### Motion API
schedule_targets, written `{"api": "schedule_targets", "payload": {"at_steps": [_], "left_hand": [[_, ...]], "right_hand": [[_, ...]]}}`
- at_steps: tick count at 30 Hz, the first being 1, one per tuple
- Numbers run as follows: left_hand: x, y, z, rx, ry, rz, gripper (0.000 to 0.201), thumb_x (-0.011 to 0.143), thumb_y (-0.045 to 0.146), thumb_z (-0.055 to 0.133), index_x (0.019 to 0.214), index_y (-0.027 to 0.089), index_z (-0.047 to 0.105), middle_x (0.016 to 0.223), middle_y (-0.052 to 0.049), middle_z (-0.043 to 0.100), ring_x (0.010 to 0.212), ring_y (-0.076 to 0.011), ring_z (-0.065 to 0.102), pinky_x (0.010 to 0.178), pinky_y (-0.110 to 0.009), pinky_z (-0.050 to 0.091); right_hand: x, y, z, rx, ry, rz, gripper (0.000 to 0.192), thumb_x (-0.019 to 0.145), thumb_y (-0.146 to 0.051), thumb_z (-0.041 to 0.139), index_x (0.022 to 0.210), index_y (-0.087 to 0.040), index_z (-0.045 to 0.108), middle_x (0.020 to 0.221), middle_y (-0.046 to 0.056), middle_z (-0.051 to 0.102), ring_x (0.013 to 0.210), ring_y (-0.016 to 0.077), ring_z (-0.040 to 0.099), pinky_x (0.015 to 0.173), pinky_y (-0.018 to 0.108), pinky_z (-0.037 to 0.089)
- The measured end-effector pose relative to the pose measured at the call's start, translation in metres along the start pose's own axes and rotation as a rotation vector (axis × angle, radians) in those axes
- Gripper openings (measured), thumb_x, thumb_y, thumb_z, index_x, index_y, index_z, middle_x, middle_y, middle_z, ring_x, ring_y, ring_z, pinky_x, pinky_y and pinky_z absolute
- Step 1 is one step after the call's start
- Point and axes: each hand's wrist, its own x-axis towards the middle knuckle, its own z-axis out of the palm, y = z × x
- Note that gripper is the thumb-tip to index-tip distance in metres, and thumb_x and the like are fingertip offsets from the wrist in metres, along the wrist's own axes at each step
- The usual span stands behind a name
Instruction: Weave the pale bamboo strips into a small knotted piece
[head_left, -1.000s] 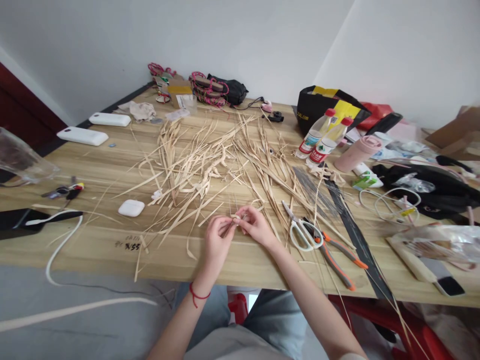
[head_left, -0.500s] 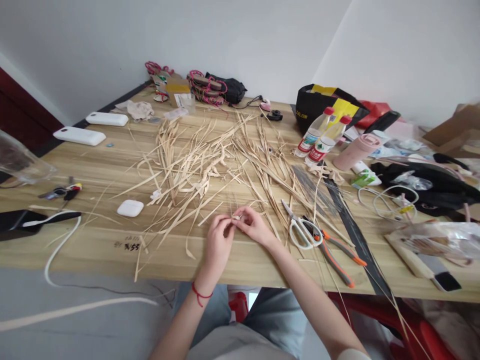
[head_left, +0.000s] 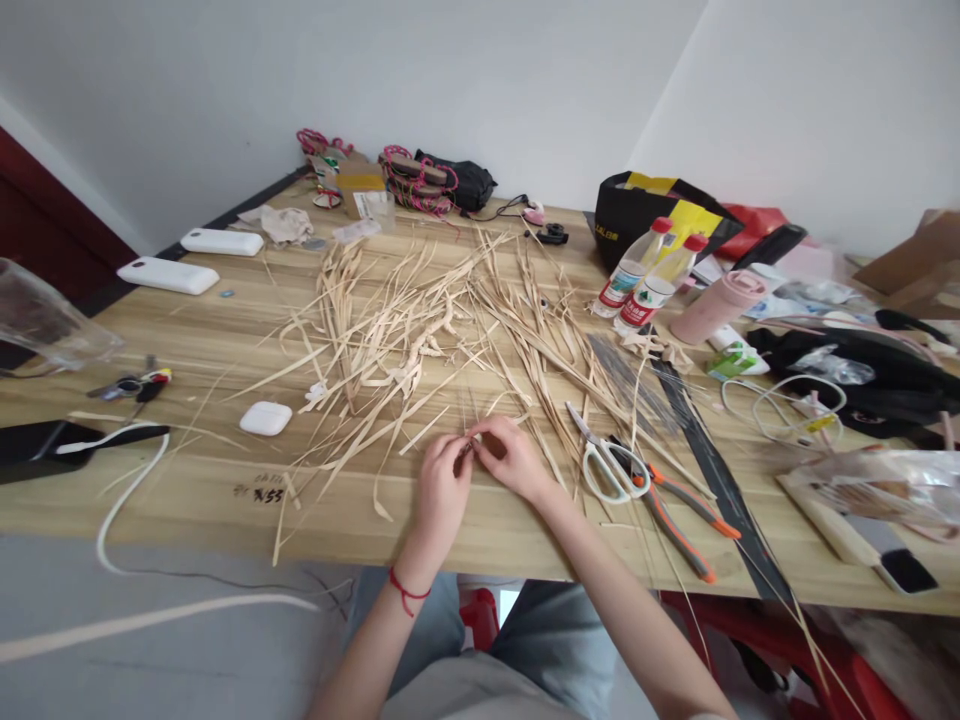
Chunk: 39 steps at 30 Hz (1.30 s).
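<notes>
- At the near edge of a pale wooden worktop [head_left: 187, 500], seen from the head camera, the person's two bare hands meet at the centre of the picture.
- Left hand [head_left: 441, 492], with a red cord at the wrist, and right hand [head_left: 511, 458] touch at the fingertips, both pinched closed on a small, tight knot of pale dried straw strips [head_left: 469, 444]; the piece is mostly hidden by the fingers, so its shape cannot be told.
- Just beyond the hands, a wide loose scatter of long pale straw strips [head_left: 420, 330] covers the middle of the worktop, unsorted and crossing one another.
- Judged from this, the work looks early: only the small held piece is under way, and nearly all the straw lies unused. No finished straw piece can be made out.
- Right of the hands, near but apart, lie white-handled scissors [head_left: 611, 465] and beside them orange-and-grey pliers [head_left: 679, 515].
- Left of the hands sit a small white rounded earbud case [head_left: 265, 417] and a white cable [head_left: 124, 480].
- Farther right stand two clear plastic bottles with red caps [head_left: 645, 275] and a pink tumbler [head_left: 716, 305].
</notes>
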Motion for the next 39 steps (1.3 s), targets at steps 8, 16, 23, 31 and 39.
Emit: {"api": "schedule_targets", "payload": {"at_steps": [8,16,23,31,39], "left_hand": [[0.002,0.000,0.000,0.025,0.008,-0.014,0.017,0.083,0.016,0.051,0.096,0.020,0.062,0.094,-0.007,0.064,0.087,-0.0193,0.060,0.079,-0.033,0.048],[0.004,0.001,0.002,0.097,0.020,-0.054,0.009,0.083,0.017,0.051,0.084,0.019,0.060,0.083,-0.005,0.064,0.072,-0.0161,0.059,0.068,-0.029,0.048],[0.004,0.006,0.002,0.010,0.060,-0.073,0.006,0.077,0.015,0.052,0.080,0.019,0.049,0.080,-0.003,0.055,0.074,-0.0159,0.056,0.069,-0.029,0.047],[0.004,0.011,-0.008,-0.152,0.114,-0.113,0.012,0.069,0.009,0.043,0.067,0.020,0.042,0.081,-0.002,0.047,0.077,-0.0166,0.048,0.074,-0.030,0.042],[0.008,0.015,-0.019,-0.870,-0.038,-0.150,0.011,0.076,0.028,0.049,0.070,0.021,0.044,0.081,-0.005,0.063,0.100,-0.0231,0.055,0.092,-0.041,0.038]], "right_hand": [[-0.002,0.011,0.011,0.250,0.119,0.111,0.017,0.077,-0.018,0.058,0.094,-0.020,0.059,0.091,0.005,0.061,0.079,0.0166,0.060,0.075,0.032,0.052],[-0.003,0.011,0.009,0.236,0.087,0.081,0.017,0.077,-0.016,0.059,0.094,-0.020,0.060,0.090,0.005,0.061,0.076,0.0155,0.060,0.074,0.031,0.052],[-0.001,0.002,0.006,0.134,0.107,0.023,0.018,0.078,-0.014,0.056,0.095,-0.020,0.059,0.094,0.006,0.061,0.077,0.0162,0.058,0.073,0.032,0.050],[0.001,-0.002,0.001,0.022,0.111,-0.076,0.022,0.080,-0.008,0.051,0.092,-0.023,0.062,0.095,0.005,0.065,0.095,0.0201,0.057,0.088,0.039,0.044],[0.001,-0.001,-0.001,-0.039,0.148,-0.058,0.021,0.078,-0.008,0.053,0.090,-0.023,0.063,0.093,0.005,0.067,0.097,0.0220,0.057,0.087,0.041,0.044]]}}
